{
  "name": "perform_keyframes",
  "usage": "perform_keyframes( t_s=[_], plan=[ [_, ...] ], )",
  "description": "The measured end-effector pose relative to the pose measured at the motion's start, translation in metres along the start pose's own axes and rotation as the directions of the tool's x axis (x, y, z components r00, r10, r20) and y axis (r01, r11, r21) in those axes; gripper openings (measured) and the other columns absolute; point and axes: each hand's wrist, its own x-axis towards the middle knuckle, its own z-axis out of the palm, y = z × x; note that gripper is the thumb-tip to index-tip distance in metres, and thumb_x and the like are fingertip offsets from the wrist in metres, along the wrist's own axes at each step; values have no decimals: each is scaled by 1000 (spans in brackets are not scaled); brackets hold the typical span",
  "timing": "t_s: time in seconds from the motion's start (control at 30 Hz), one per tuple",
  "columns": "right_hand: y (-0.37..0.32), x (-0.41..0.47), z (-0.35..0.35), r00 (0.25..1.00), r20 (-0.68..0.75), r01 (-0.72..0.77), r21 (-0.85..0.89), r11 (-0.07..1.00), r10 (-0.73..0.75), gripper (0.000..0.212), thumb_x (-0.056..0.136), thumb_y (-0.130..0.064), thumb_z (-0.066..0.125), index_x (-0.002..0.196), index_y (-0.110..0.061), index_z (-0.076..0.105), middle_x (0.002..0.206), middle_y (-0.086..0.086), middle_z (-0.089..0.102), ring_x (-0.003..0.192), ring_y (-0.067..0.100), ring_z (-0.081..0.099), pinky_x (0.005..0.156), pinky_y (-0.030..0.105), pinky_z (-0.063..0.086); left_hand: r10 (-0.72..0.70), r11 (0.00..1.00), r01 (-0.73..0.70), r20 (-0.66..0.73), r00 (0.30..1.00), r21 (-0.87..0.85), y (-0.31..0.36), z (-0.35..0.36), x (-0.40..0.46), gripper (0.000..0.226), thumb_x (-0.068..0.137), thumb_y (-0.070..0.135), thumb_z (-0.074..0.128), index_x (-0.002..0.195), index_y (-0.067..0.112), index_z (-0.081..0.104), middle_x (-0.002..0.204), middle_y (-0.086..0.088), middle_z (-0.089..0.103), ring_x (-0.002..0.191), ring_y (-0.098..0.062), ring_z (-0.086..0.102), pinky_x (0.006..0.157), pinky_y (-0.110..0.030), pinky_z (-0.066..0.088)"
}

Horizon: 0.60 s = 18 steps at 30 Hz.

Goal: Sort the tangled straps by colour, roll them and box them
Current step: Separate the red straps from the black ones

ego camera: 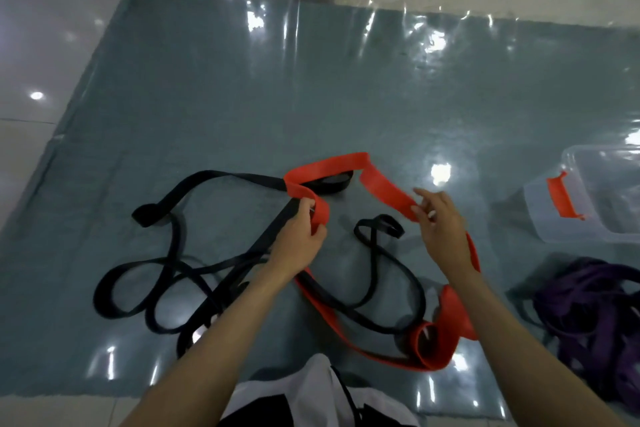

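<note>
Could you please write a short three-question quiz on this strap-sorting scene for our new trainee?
1. Which strap colour do both hands hold?
2. True or false: the purple straps are still tangled with the black ones.
3. On which side of the mat is the clear box?

Key:
1. Red: the left hand and right hand both grip the red strap.
2. False; they lie apart from the black straps.
3. The person's right.

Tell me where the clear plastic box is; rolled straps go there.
The clear plastic box sits at the right edge of the head view, beyond the purple straps.
</note>
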Motion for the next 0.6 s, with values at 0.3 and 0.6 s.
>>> perform_keyframes(
  t_s=[0.3, 0.6],
  plan=[
    [27, 1, 18, 950, 54, -281, -278, 919, 307, 24, 90, -8, 71, 114, -9, 75, 113, 11, 64, 81, 37, 70, 76, 46, 59, 125, 972, -100, -106, 986, 213, -4, 19, 27, 40, 95, 19, 69, 133, 25, 59, 117, -1, 56, 104, -28, 65, 83, -49, 57],
    [30, 1, 36, 923, 264, -259, -107, 960, 279, 26, 85, -10, 85, 108, -14, 75, 93, -2, 65, 73, 14, 62, 75, 29, 53, 156, 855, -154, 39, 987, 495, 23, 53, 54, 12, 94, 15, 64, 101, 22, 56, 106, 1, 64, 107, -27, 60, 88, -46, 48]
  ],
)
